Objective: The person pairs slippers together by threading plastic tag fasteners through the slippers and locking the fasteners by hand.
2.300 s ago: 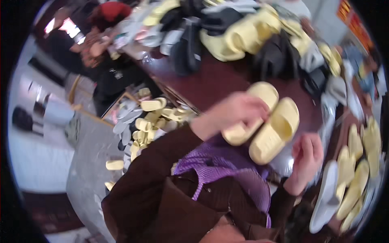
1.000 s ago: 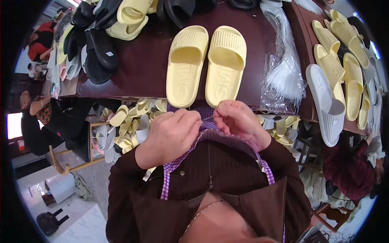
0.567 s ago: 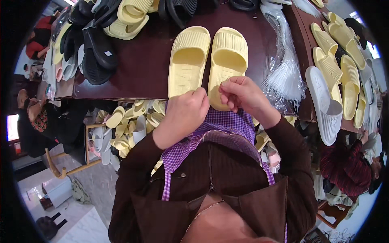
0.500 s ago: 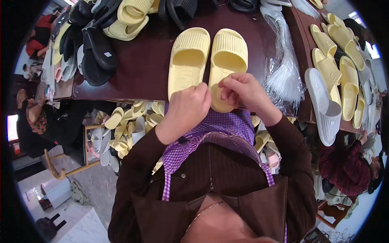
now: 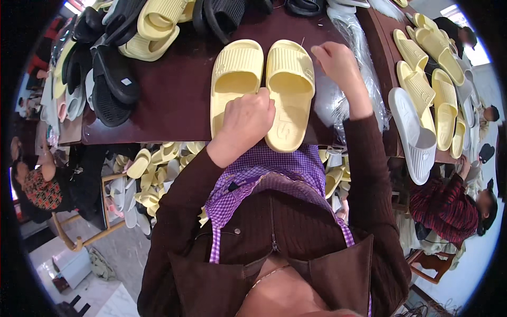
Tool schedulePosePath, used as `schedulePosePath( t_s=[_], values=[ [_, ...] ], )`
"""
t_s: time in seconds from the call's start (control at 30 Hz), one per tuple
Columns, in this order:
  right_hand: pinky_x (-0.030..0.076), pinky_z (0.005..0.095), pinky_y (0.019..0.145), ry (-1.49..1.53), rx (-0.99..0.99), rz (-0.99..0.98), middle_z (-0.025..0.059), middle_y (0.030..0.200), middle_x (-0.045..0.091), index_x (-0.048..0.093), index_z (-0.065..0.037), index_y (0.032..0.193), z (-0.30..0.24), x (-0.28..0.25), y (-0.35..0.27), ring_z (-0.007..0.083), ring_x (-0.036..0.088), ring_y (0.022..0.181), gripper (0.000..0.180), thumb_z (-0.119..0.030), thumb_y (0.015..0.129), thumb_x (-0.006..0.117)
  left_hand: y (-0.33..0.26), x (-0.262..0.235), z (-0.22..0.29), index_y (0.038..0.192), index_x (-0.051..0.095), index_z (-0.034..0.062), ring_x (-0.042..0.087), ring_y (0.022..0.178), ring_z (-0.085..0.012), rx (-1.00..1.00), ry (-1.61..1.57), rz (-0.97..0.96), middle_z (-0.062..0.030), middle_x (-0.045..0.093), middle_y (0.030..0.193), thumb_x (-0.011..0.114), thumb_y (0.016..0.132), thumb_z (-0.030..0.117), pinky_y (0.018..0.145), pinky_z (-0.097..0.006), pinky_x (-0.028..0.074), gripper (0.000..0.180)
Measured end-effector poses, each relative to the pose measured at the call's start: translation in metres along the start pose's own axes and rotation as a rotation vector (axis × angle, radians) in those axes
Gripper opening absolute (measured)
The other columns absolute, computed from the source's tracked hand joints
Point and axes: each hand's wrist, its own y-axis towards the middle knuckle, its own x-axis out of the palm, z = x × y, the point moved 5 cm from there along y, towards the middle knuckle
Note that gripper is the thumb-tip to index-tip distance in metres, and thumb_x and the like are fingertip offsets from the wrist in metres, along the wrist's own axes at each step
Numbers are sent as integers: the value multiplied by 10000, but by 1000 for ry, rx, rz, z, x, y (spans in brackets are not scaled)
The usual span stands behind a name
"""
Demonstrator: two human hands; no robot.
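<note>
A pair of pale yellow slide slippers lies side by side on the dark table in front of me, straps at the far end. My left hand (image 5: 247, 117) is closed over the left slipper (image 5: 236, 55), its knuckles reaching the gap between the two. What its fingers hold, if anything, is hidden. Beside the strap of the right slipper (image 5: 288, 116), my right hand (image 5: 339, 66) is raised with curled fingers, thumb and forefinger together. Anything in that pinch is too fine to make out. A thin upright strand shows at the right slipper's far end.
Clear plastic bundles of thin white strands (image 5: 355, 39) lie at the right. Black slippers (image 5: 117, 79) and more yellow ones (image 5: 153, 45) are piled at the far left. Yellow pairs and a grey-white slipper (image 5: 413, 134) line the right side. A person in a striped top (image 5: 441, 216) sits right.
My right hand has lifted off the right slipper's heel and moved away, up and to the right, beside the strap. My left hand stays closed at the left slipper.
</note>
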Motion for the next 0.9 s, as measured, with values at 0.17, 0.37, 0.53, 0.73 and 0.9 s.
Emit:
schedulePosePath(
  t_s=[0.17,0.37,0.53,0.73,0.9],
  values=[
    [496,393,674,-227,117,-25,210,777,655,687,4,822,20,38,44,358,632,703,338,-327,817,617,2,-5,-5,750,552,-2,631,587,-333,69,-68,56,-182,614,667,555,855,136,528,-422,505,174],
    [501,338,679,-42,-25,-11,178,765,668,693,-1,869,24,55,53,284,654,721,291,-281,799,651,1,-5,-22,778,551,-2,618,652,-338,89,-67,69,-173,590,746,562,849,122,576,-432,497,144],
    [494,286,691,255,-98,-26,107,803,690,679,2,919,-12,46,59,187,648,748,201,-160,800,667,-1,-2,-30,796,550,17,578,714,-325,204,-52,160,-141,547,790,586,825,114,651,-415,473,108],
    [487,285,716,489,-505,-203,63,880,691,640,6,954,-60,74,72,153,625,780,147,-79,834,633,1,-2,-32,812,546,30,543,751,-305,230,-107,211,-116,525,814,610,799,91,702,-392,448,89],
    [484,322,714,205,-568,-394,124,866,663,608,-5,920,-72,85,72,249,623,775,108,-91,856,593,2,0,-37,834,544,29,555,762,-309,211,-149,203,-118,539,833,618,801,90,700,-395,451,102]
  ],
)
